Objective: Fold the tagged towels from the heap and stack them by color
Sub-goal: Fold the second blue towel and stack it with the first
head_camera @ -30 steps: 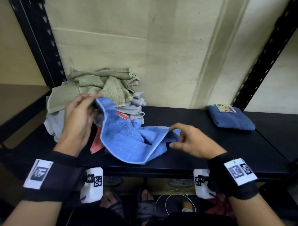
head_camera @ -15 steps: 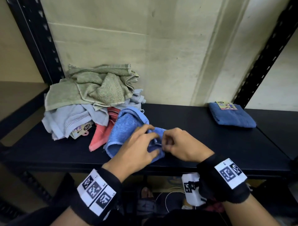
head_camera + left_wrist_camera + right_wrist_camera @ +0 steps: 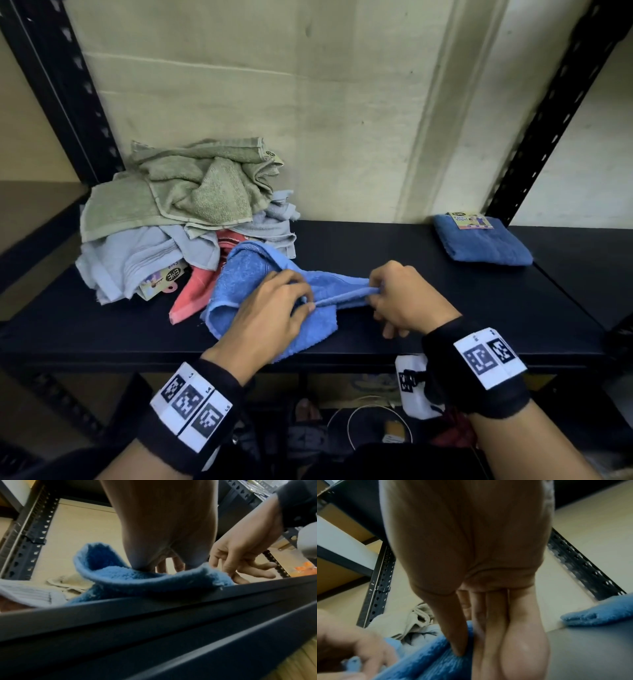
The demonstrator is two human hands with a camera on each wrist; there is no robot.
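A light blue towel (image 3: 239,284) lies crumpled on the black shelf (image 3: 428,308) in front of me, its front corner hanging over the shelf edge. My left hand (image 3: 301,301) pinches a hemmed edge of it near the middle. My right hand (image 3: 375,294) pinches the same edge a little further right, so the hem runs taut between them. In the right wrist view the thumb (image 3: 453,635) presses into the blue towel (image 3: 423,660). The heap (image 3: 191,205) of green, grey and red towels sits at the back left. A folded darker blue towel (image 3: 479,245) with a paper tag lies at the back right.
A paper tag (image 3: 161,279) sticks out of the grey towel at the heap's front. Black perforated uprights (image 3: 548,113) stand at both sides against the wall. Bare shelf stretches between my hands and the folded towel. Cables and clutter lie under the shelf.
My left hand left the heap side and came down to the towel's middle beside my right hand. Both hands now pull the hem apart, the right one drawing rightward.
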